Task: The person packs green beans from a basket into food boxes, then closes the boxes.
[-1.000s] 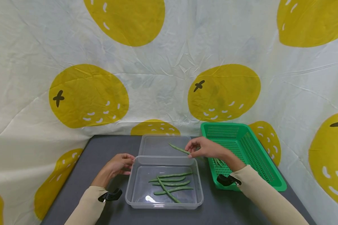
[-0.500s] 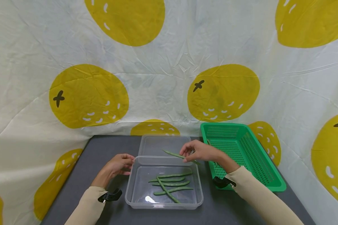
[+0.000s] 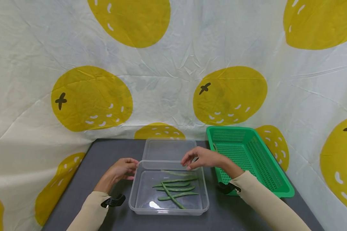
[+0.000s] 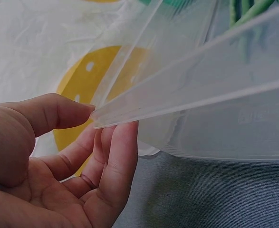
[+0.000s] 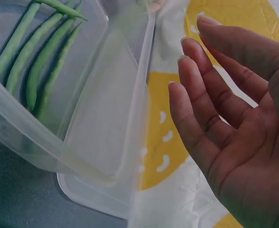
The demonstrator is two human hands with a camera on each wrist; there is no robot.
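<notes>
My left hand pinches the back left corner of a clear plastic container between thumb and fingers; in the left wrist view the thumb lies on top of the rim. Several green beans lie inside, one across the others. A blurred green bean shows near the container's back wall, below my right hand. That hand is over the back right corner, holding nothing. Seen from the right wrist, its fingers are apart from the thumb and loosely bent.
Behind the container lies a clear flat lid. A green perforated basket stands at the right, with a bean by its left wall. All rest on a dark tabletop before a fruit-print cloth.
My right hand has moved left from beside the basket to over the container and let go of a green bean, which is now inside the container's outline. The left hand has stayed in place.
</notes>
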